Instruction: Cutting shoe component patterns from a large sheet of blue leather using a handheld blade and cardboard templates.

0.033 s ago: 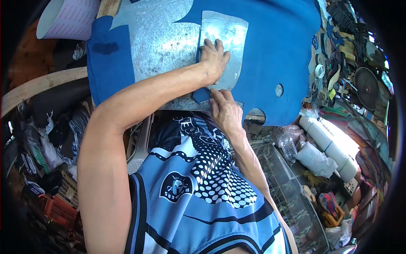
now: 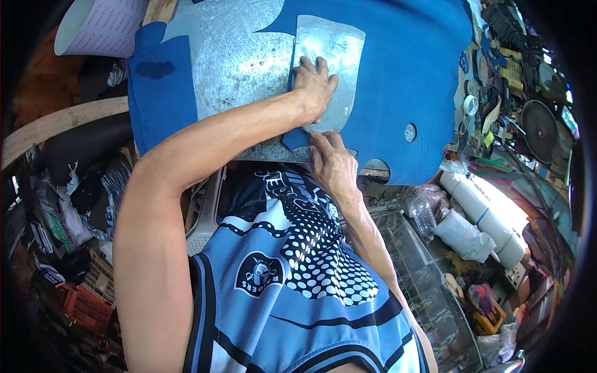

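A pale metal template (image 2: 339, 56) lies on a large blue sheet of material (image 2: 398, 81), which is spread over a scratched metal work surface (image 2: 239, 68). My left hand (image 2: 314, 90) presses on the template with fingers spread, its forearm crossing from the left. Just below it, my right hand (image 2: 336, 163) is at the template's lower end, fingers bent and close together. Whatever those fingers grip, if anything, is hidden from view. A cut corner of blue sheet (image 2: 295, 140) sticks out left of the right fingertips.
A separate blue piece (image 2: 161, 93) hangs over the left side of the work surface. A rolled white sheet (image 2: 99, 28) stands at the far left. White wrapped rolls (image 2: 485, 211) and a glass-topped case (image 2: 423, 280) are at the right, and a red crate (image 2: 89, 309) is low at the left.
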Action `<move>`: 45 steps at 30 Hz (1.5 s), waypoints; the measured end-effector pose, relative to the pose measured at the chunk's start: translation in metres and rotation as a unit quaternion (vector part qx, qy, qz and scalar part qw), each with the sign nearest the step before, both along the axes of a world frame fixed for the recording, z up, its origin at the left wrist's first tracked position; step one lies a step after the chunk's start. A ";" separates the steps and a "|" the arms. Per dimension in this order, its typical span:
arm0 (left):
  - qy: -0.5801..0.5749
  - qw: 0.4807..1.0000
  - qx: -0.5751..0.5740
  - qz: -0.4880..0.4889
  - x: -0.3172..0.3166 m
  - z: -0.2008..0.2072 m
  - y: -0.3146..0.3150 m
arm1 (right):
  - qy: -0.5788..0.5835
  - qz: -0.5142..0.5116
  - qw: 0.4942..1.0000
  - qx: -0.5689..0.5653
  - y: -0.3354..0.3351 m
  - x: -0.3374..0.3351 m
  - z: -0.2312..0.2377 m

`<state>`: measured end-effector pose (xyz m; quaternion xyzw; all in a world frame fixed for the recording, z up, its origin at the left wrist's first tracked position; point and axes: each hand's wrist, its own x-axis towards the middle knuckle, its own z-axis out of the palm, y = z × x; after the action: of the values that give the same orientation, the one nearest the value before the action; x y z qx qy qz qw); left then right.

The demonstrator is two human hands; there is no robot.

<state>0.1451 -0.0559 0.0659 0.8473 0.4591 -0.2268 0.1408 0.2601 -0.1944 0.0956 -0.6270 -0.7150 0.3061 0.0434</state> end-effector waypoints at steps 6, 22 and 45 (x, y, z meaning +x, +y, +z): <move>-0.023 0.999 -0.026 0.029 -0.001 0.002 -0.001 | -0.017 0.050 0.999 0.013 0.003 0.028 0.000; -0.036 0.998 -0.021 0.042 0.003 0.003 -0.004 | -0.010 0.209 0.977 0.030 0.030 0.081 -0.009; -0.057 0.997 0.028 -0.042 -0.010 0.007 0.001 | -0.026 -0.073 0.996 -0.035 -0.056 0.087 0.019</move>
<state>0.1352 -0.0548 0.0728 0.8812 0.4203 -0.1707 0.1330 0.3470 -0.2505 0.1150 -0.6865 -0.6569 0.3107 0.0255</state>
